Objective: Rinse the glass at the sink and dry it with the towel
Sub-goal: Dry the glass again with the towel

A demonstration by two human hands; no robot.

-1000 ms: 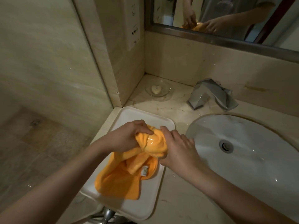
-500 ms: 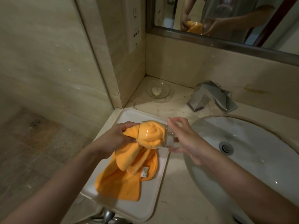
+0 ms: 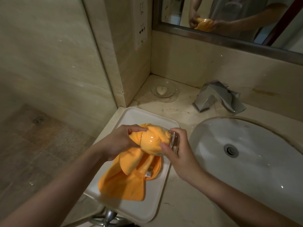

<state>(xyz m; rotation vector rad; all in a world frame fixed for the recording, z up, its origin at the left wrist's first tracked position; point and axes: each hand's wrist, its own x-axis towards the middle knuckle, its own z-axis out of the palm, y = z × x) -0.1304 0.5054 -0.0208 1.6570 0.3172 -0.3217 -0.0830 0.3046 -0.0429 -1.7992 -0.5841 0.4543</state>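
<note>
Glass point(image 3: 164, 141), released half a second earlier, was again pinched by the right hand point(image 3: 178, 154) while the left hand point(image 3: 118, 143) gripped the stuffed towel point(image 3: 131, 174), so drying continued.

Bathroom. White oval undermount basin point(image 3: 255, 154) set in beige marble desk point(image 3: 180, 112), angular chrome faucet point(image 3: 218, 97) behind it, steel-framed wall mirror point(image 3: 229, 38) above, clear glass soap dish point(image 3: 163, 90) in corner, beige stone-tiled walls.
</note>
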